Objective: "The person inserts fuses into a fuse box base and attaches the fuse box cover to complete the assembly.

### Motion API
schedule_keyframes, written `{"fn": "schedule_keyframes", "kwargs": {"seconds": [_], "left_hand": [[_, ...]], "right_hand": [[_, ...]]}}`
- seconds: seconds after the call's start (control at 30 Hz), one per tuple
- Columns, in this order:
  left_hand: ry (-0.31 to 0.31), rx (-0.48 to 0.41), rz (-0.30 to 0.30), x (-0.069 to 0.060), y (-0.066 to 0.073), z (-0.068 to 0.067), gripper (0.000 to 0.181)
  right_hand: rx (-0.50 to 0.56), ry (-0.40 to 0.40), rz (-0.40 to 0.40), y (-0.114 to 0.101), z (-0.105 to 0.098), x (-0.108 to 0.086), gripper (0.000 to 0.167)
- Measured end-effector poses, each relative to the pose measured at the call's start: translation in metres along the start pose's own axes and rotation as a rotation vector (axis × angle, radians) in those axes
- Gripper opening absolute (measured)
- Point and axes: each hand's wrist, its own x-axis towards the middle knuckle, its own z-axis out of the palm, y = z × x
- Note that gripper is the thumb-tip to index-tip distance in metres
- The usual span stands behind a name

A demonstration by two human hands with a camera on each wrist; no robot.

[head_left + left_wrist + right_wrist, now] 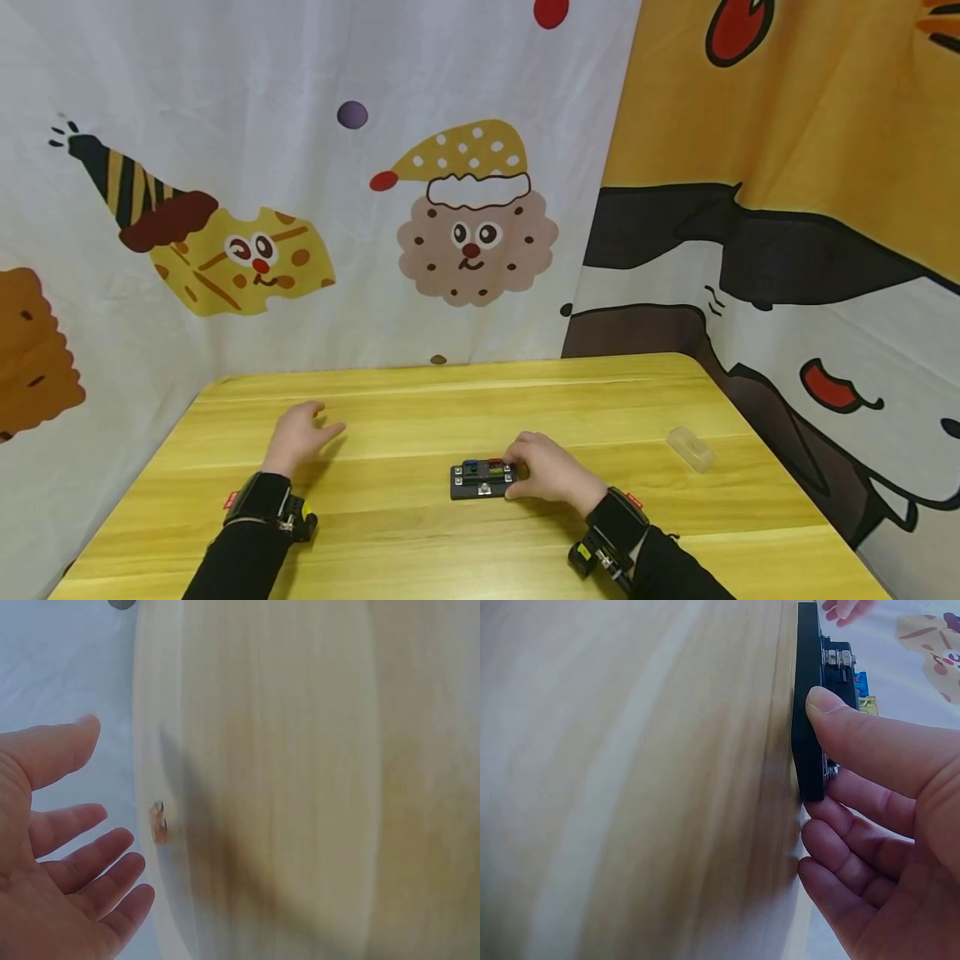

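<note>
A small black electrical board (472, 489) lies on the wooden table in the head view. Metal screw terminals and blue, red and yellow parts sit on its top. My right hand (551, 473) grips the board's right end. In the right wrist view, the thumb (862, 739) presses the side of the black base (808, 697), the index finger is partly hidden behind the board, and the other fingers curl near its end. My left hand (297, 437) is held over the left part of the table, its fingers (90, 859) loosely spread and holding nothing.
A clear plastic box or cover (690, 448) lies on the right of the table (390, 542). A printed cloth (300, 350) hangs behind the table's back edge. The left wrist view has a small reddish-brown spot (158, 823) near the table's edge.
</note>
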Motion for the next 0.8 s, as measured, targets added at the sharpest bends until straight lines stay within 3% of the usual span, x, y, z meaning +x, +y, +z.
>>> {"fn": "schedule_keyframes", "kwargs": {"seconds": [0.33, 0.8], "left_hand": [[0.035, 0.023, -0.046, 0.000, -0.008, -0.003, 0.040], [0.043, 0.046, -0.078, -0.001, -0.014, -0.004, 0.032]], "right_hand": [[-0.003, 0.002, -0.004, 0.001, 0.001, 0.000, 0.039], [0.012, -0.013, 0.034, -0.004, -0.001, -0.001, 0.040]]}}
